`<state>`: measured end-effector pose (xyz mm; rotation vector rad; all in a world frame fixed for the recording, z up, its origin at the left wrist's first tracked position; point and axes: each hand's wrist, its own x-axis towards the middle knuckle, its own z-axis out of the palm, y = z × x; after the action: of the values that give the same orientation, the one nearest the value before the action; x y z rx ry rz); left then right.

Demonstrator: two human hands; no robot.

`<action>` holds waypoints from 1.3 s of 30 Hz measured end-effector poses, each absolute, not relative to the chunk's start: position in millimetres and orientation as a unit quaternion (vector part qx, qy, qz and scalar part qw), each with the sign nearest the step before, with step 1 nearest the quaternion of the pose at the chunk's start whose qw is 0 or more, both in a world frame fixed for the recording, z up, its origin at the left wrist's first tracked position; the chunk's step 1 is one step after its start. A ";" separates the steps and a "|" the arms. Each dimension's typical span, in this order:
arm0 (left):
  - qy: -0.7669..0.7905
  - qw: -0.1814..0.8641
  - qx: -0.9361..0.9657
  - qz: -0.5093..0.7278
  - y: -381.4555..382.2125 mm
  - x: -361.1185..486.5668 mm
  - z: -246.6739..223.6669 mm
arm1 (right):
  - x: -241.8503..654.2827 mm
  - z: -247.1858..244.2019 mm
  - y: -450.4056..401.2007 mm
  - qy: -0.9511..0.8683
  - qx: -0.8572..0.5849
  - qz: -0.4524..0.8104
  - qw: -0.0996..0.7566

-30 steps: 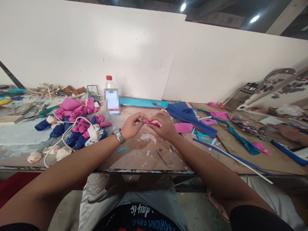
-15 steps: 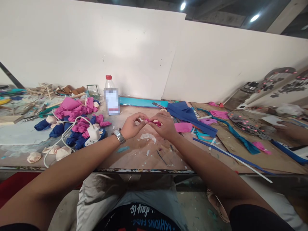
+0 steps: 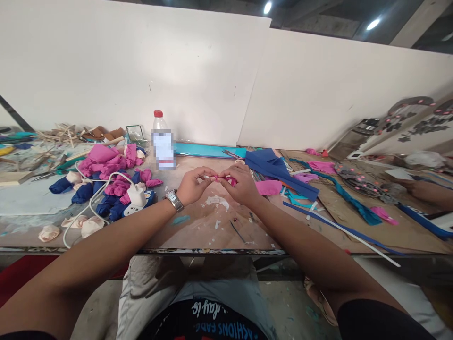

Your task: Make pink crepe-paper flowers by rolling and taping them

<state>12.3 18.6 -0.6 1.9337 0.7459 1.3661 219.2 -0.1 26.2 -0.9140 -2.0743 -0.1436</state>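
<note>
A small strip of magenta material (image 3: 230,181) is pinched between both hands above the middle of the table. My left hand (image 3: 194,185), with a metal watch on the wrist, grips its left end with thumb and fingertips. My right hand (image 3: 241,182) holds the rest, its fingers hiding part of it. Just right of my right hand lies a pink piece of fabric (image 3: 269,187). Beyond it are folded dark blue fabric (image 3: 271,165) and a pair of scissors (image 3: 231,154) on a turquoise sheet (image 3: 201,150).
Pink crumpled pieces (image 3: 102,158), cream rosettes (image 3: 92,227) and a power strip (image 3: 136,208) with a white cable lie left. A red-capped bottle (image 3: 159,122) stands behind. Right are a teal strip (image 3: 345,196), a white stick (image 3: 357,237) and another person's hand (image 3: 424,191).
My fingertips have shifted slightly closer together on the magenta strip. At the far right, the other person's hand has moved a little.
</note>
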 end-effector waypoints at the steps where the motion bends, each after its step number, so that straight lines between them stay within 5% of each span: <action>1: 0.288 0.327 0.735 0.519 18.6 12.3 -0.6 | 219.1 26.2 0.0 -0.828 -0.367 -0.056 0.421; 39: 0.314 0.295 0.747 0.507 17.1 14.7 -0.8 | 219.8 19.6 4.8 -0.818 -0.378 -0.038 0.432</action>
<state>14.7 17.1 -0.8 1.9869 0.8348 1.3479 219.8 4.8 19.6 -0.9409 -2.0389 -0.0936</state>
